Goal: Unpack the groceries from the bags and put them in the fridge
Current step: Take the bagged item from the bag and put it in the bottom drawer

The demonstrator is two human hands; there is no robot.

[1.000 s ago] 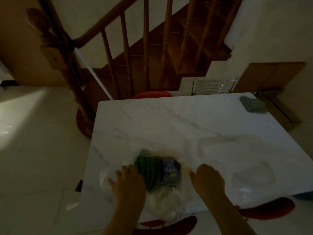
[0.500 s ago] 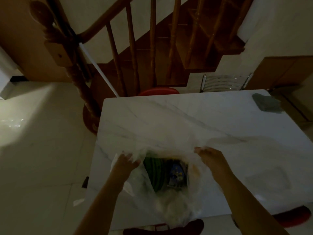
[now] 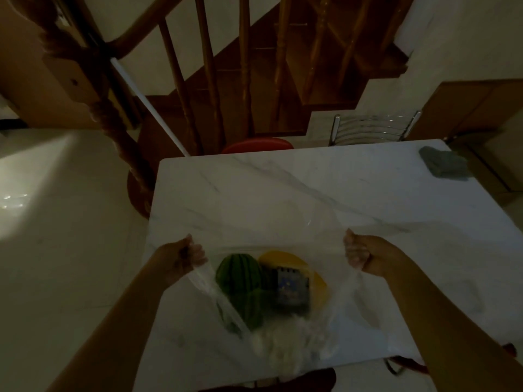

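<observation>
**Bag pulled open at the near edge of the table**

The left hand (image 3: 181, 257) was curled tight round one side of the thin, clear plastic bag (image 3: 291, 335), and the right hand (image 3: 360, 253) gripped the opposite side in a closed fist. Both hands were well apart, so the film was stretched wide between them and the mouth of the bag gaped.

Inside, a round, dark green striped melon (image 3: 239, 271) lay toward the left hand. A second, smaller green fruit (image 3: 253, 306) sat against it on the near side. A yellow rounded item (image 3: 291, 260) lay beyond, toward the right hand, and a small dark blue printed packet (image 3: 291, 285) rested on top of it, touching the melon. The bag sat on the white marble-patterned table (image 3: 283, 193) close to its near edge, nearer the near-left corner than the right.

The film looked soft and slippery and would probably slump shut once released. The melon was likely the heaviest and smoothest piece; cupping it from underneath seemed safer than pinching. The packet looked light enough for a pinch at its edges.

A crumpled grey cloth (image 3: 443, 165) lay at the far-right corner. A red-seated chair (image 3: 257, 144) stood at the far edge.
</observation>
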